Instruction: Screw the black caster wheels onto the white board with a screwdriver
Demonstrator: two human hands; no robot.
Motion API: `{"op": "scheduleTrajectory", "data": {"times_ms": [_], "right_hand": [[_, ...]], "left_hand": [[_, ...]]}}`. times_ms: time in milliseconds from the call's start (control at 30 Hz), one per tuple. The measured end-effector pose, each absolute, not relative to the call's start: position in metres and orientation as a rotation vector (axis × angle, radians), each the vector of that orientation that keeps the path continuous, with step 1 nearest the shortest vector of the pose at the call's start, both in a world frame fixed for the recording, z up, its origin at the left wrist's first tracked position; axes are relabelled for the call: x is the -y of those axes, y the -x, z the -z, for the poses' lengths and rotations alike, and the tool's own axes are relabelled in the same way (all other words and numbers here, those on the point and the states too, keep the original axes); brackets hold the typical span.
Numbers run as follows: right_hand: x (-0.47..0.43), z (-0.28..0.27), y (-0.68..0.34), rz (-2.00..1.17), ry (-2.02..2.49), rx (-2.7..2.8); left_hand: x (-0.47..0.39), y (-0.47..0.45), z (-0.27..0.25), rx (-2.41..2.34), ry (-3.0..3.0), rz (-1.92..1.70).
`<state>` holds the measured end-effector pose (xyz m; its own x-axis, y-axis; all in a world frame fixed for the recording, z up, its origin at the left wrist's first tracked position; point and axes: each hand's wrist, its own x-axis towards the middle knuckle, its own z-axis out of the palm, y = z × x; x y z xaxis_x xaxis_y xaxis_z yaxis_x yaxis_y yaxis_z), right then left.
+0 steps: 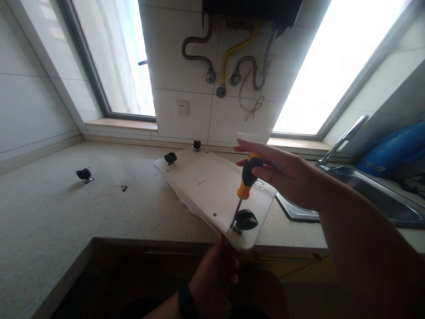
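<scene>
A white board (199,181) with rounded corners lies on the counter, its near end jutting past the front edge. Black casters are on its upper face: one caster (246,220) at the near corner, plus a caster (170,158) and another caster (197,145) at the far end. My right hand (282,170) holds a yellow-and-black screwdriver (249,175) between thumb and fingers, with some fingers stretched out. The screwdriver's tip meets the near caster's mounting plate (236,228). From below, my left hand (215,270) grips the board's near edge; its fingers are partly hidden.
A loose caster (84,174) and a few small screws (124,188) lie on the speckled counter (109,212) at left. A steel sink (361,186) with a faucet (345,139) is at right. Pipes (224,57) and a socket (182,107) are on the tiled wall.
</scene>
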<state>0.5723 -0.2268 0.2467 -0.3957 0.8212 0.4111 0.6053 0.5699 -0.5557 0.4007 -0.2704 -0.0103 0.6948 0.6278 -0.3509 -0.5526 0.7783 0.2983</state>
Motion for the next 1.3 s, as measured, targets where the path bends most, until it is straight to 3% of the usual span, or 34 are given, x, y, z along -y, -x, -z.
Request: {"op": "scheduleTrajectory", "data": {"times_ms": [67, 267, 333, 433, 500, 767, 833, 967, 1033, 1100, 1233, 1300], "right_hand": [[0.224, -0.249, -0.571, -0.428, 1.17, 2.114], [0.223, -0.256, -0.557, 0.193, 1.412, 2.124], [0.221, -0.256, -0.56, 0.054, 1.353, 2.203], [0.216, -0.255, -0.57, -0.476, 1.143, 2.238], [0.212, -0.255, -0.573, -0.653, 1.11, 2.181], [0.23, -0.255, -0.545, 0.158, 1.363, 2.159], [0.232, -0.255, -0.546, 0.043, 1.28, 2.235], [0.222, -0.253, -0.556, -0.718, 1.044, 2.247], [0.216, -0.251, -0.558, -0.858, 1.007, 2.14], [0.211, -0.248, -0.555, -0.702, 1.065, 2.073], [0.207, -0.238, -0.546, 0.004, 1.238, 2.015], [0.204, -0.232, -0.545, 0.082, 1.226, 1.987]], "left_hand": [[0.273, -0.402, 0.008, -0.466, -0.155, -0.687], [0.28, -0.404, -0.002, -0.499, -0.134, -0.739], [0.283, -0.405, -0.005, -0.508, -0.148, -0.746], [0.287, -0.408, -0.006, -0.513, -0.193, -0.773], [0.289, -0.41, -0.008, -0.521, -0.216, -0.794], [0.294, -0.412, -0.013, -0.531, -0.222, -0.837], [0.295, -0.412, -0.014, -0.543, -0.225, -0.851], [0.295, -0.412, -0.014, -0.551, -0.222, -0.856], [0.295, -0.412, -0.013, -0.543, -0.218, -0.853], [0.296, -0.412, -0.012, -0.532, -0.221, -0.852], [0.296, -0.411, -0.011, -0.532, -0.25, -0.855], [0.296, -0.411, -0.011, -0.535, -0.257, -0.857]]}}
